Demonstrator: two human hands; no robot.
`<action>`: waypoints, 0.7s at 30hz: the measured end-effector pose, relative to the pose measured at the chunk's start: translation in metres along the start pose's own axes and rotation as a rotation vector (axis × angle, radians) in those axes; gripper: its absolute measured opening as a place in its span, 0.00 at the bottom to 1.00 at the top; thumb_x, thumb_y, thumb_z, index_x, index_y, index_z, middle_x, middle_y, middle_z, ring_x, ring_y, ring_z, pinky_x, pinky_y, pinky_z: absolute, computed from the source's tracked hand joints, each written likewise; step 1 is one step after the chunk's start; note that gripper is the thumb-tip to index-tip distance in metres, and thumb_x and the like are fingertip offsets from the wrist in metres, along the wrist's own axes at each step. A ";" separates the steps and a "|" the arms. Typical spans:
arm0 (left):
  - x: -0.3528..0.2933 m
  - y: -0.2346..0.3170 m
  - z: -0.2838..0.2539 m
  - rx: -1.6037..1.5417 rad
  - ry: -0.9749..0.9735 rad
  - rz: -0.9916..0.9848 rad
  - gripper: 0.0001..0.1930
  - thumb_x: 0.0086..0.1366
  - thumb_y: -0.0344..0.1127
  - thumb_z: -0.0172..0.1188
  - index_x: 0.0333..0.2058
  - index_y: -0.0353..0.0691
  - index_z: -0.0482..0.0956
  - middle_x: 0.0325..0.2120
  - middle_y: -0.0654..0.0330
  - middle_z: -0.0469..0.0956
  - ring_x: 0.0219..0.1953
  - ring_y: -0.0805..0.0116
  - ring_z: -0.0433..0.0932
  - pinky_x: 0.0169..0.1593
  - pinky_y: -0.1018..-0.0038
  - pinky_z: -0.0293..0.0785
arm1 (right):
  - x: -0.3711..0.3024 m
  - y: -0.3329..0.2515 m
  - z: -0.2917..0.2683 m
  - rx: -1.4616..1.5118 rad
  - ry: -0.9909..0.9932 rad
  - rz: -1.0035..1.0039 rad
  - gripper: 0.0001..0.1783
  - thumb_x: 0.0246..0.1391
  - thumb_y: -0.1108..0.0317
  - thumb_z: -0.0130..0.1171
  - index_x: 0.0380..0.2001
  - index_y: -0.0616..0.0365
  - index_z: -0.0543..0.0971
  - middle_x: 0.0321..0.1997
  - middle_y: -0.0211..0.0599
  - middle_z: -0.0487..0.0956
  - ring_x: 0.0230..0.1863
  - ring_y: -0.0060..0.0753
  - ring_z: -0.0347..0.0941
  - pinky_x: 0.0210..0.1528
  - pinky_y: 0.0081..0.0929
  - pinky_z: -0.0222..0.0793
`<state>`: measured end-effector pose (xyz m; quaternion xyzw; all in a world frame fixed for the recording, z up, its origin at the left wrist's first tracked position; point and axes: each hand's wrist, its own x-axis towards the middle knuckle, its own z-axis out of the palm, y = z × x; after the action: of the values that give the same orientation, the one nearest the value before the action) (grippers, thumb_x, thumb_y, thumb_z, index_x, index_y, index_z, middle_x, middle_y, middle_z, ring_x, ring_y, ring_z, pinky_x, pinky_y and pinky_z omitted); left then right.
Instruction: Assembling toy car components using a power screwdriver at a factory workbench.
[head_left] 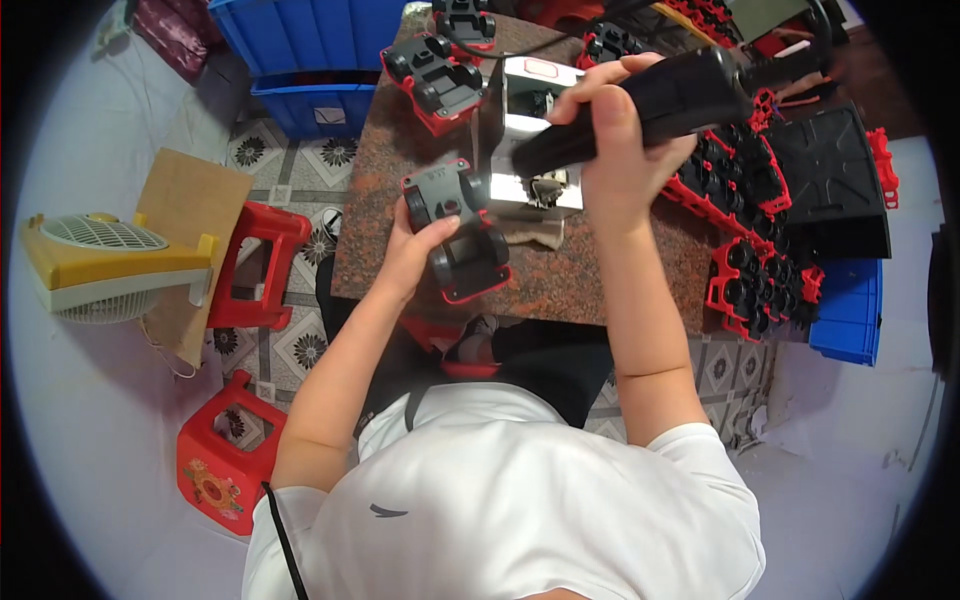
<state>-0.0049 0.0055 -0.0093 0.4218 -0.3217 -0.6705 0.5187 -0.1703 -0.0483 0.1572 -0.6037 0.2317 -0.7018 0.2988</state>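
bare tabletop (555, 285) near front edge, white box (508, 200) beyond, black power tool (690, 95) over it, red-black parts (748, 290) rightward

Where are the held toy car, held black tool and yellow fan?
Held toy car (446, 194), head view: grey underside.
Held black tool (690, 95), head view: thick body.
Yellow fan (118, 262), head view: yellow housing.

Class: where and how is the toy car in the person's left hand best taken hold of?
I'd probably grip the toy car by its left edge, coming from the left, thumb atop its flat grey underside, as the left hand does: the underside faces up, and the right hand holds a black tool to the car's right.
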 end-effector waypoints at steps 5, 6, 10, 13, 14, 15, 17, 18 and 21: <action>0.004 0.000 -0.003 0.033 0.011 -0.025 0.32 0.50 0.35 0.64 0.53 0.38 0.61 0.45 0.58 0.69 0.49 0.67 0.68 0.56 0.70 0.62 | -0.024 0.011 -0.042 -0.223 0.015 0.043 0.16 0.50 0.74 0.59 0.41 0.63 0.66 0.26 0.38 0.74 0.23 0.27 0.72 0.30 0.24 0.70; 0.004 -0.001 -0.003 0.035 0.010 -0.023 0.32 0.50 0.35 0.64 0.53 0.38 0.61 0.45 0.58 0.69 0.49 0.67 0.68 0.56 0.70 0.62 | -0.029 0.014 -0.046 -0.160 0.017 0.040 0.16 0.50 0.75 0.59 0.41 0.62 0.66 0.26 0.39 0.74 0.24 0.27 0.72 0.30 0.24 0.71; 0.004 0.000 -0.001 0.037 0.003 -0.027 0.31 0.50 0.35 0.63 0.53 0.39 0.61 0.45 0.59 0.69 0.49 0.68 0.68 0.56 0.70 0.62 | -0.042 0.016 -0.048 -0.067 0.056 0.032 0.22 0.43 0.82 0.62 0.43 0.62 0.66 0.27 0.34 0.75 0.26 0.17 0.69 0.31 0.17 0.66; 0.003 -0.002 -0.003 0.041 0.007 -0.019 0.31 0.50 0.35 0.63 0.53 0.39 0.62 0.45 0.59 0.69 0.49 0.68 0.68 0.55 0.70 0.62 | -0.045 0.017 -0.047 -0.015 0.060 0.008 0.23 0.43 0.81 0.63 0.43 0.62 0.66 0.27 0.34 0.75 0.26 0.18 0.69 0.31 0.17 0.66; 0.003 -0.002 -0.003 0.029 -0.004 -0.015 0.31 0.50 0.35 0.63 0.53 0.40 0.62 0.45 0.60 0.69 0.48 0.68 0.68 0.55 0.70 0.62 | -0.045 0.018 -0.047 -0.012 0.063 0.015 0.24 0.43 0.81 0.63 0.43 0.62 0.66 0.26 0.34 0.75 0.26 0.18 0.69 0.31 0.17 0.66; 0.003 -0.001 -0.002 0.031 -0.005 -0.015 0.31 0.50 0.35 0.63 0.53 0.40 0.62 0.45 0.60 0.69 0.48 0.68 0.68 0.55 0.70 0.62 | -0.045 0.019 -0.049 -0.011 0.065 0.014 0.24 0.43 0.81 0.63 0.43 0.62 0.66 0.26 0.34 0.75 0.26 0.18 0.69 0.31 0.17 0.66; 0.002 0.001 0.000 0.037 -0.002 -0.036 0.31 0.51 0.35 0.63 0.53 0.40 0.62 0.45 0.60 0.69 0.48 0.69 0.68 0.55 0.70 0.62 | -0.046 0.023 -0.052 -0.040 0.052 0.049 0.23 0.42 0.81 0.63 0.43 0.62 0.66 0.26 0.34 0.75 0.26 0.18 0.69 0.31 0.17 0.66; 0.002 0.001 0.000 0.038 -0.002 -0.036 0.31 0.51 0.35 0.63 0.53 0.40 0.62 0.45 0.60 0.69 0.48 0.69 0.68 0.55 0.70 0.62 | -0.046 0.023 -0.052 -0.039 0.052 0.049 0.23 0.42 0.81 0.63 0.43 0.62 0.66 0.26 0.34 0.75 0.26 0.18 0.69 0.31 0.17 0.66; 0.003 0.000 -0.001 0.043 0.001 -0.033 0.30 0.51 0.35 0.63 0.53 0.40 0.62 0.45 0.60 0.69 0.48 0.69 0.68 0.55 0.70 0.62 | -0.042 0.021 -0.050 -0.139 0.027 0.036 0.14 0.50 0.76 0.58 0.39 0.64 0.66 0.26 0.38 0.74 0.24 0.26 0.72 0.30 0.24 0.71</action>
<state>-0.0045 0.0028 -0.0103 0.4385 -0.3287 -0.6716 0.4986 -0.2127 -0.0352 0.1049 -0.6094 0.2946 -0.6866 0.2653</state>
